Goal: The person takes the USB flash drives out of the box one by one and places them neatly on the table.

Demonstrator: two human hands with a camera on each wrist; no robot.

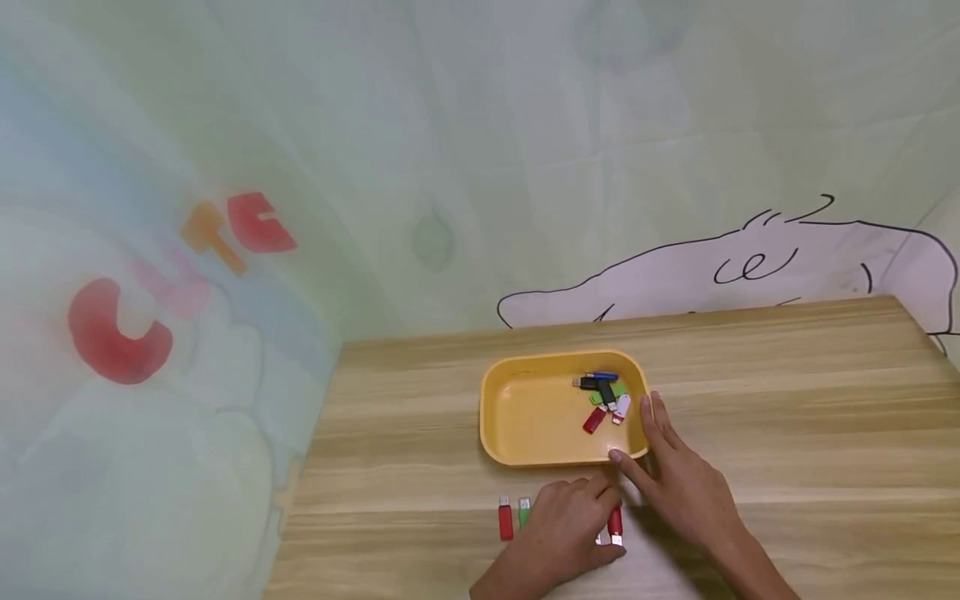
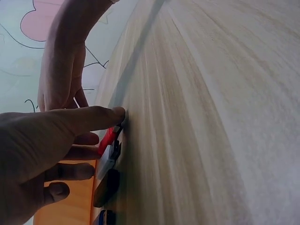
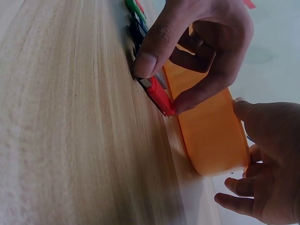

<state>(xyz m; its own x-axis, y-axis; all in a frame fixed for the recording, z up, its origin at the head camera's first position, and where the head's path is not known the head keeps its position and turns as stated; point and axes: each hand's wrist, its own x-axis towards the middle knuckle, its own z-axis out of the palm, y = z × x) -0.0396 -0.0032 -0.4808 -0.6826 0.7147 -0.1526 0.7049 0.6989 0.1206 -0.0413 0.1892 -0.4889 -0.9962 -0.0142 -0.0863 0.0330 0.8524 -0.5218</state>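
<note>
My left hand (image 1: 566,529) is low over the table in front of the yellow tray (image 1: 491,421). Its thumb and forefinger pinch the two ends of a red USB flash drive (image 3: 161,96), which lies at the end of a row. A red drive (image 1: 506,522) and a green drive (image 1: 524,510) show at the row's other end; dark drives (image 2: 107,188) between them are hidden from the head view by the left hand. At the tray's near right corner is my right hand (image 1: 690,492), thumb on the front rim and extended fingers along the right side.
Inside the tray, at its right, several USB drives lie in a loose pile: black (image 1: 606,394), red (image 1: 594,419), white (image 1: 622,407), green and blue. The wooden table (image 1: 795,417) meets a printed cloth backdrop (image 1: 450,167) behind and at the left.
</note>
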